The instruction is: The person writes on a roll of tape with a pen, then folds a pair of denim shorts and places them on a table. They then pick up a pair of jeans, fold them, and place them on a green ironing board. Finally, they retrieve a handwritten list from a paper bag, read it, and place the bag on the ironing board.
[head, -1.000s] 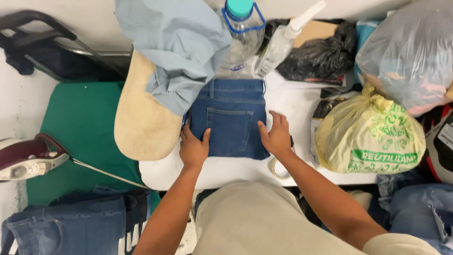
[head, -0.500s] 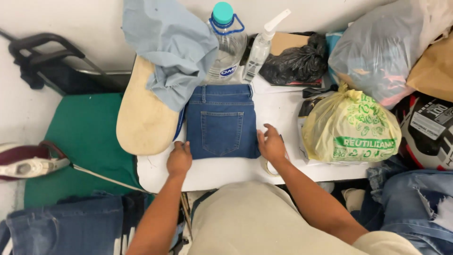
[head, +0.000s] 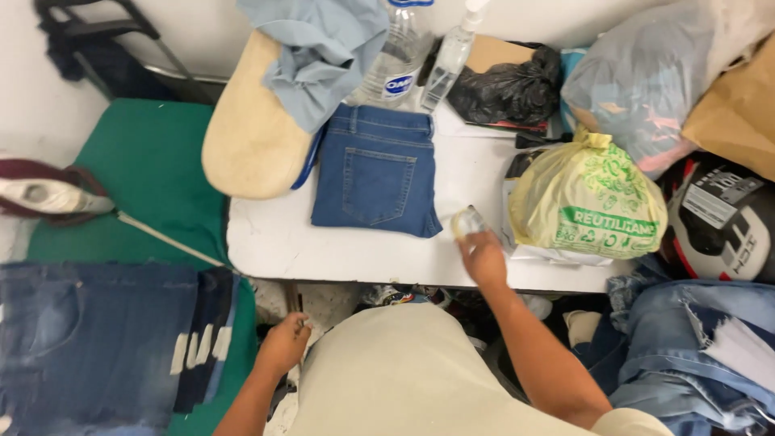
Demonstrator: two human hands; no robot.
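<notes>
A folded pair of blue jeans [head: 375, 169] lies flat on the white table [head: 339, 250], back pocket up. My right hand [head: 486, 260] is just right of the jeans' lower corner, shut on a small roll of clear tape [head: 467, 221] lifted at the fingertips. My left hand [head: 284, 343] hangs below the table's front edge beside my body. Its fingers are curled with nothing visible in them. It is nearest the stack of dark jeans [head: 89, 339] on the left.
A green ironing board [head: 145, 161] carries an iron [head: 48, 198] and a beige sleeve board [head: 250, 137]. Behind the jeans are a light blue garment [head: 323, 48], water bottle [head: 400, 69], spray bottle [head: 448, 56] and black bag [head: 504, 85]. Yellow bag [head: 585, 202] and helmet [head: 718, 226] stand right.
Both hands left the folded jeans. My right hand moved right and picked up the tape roll from the table's front edge; my left hand dropped below the table.
</notes>
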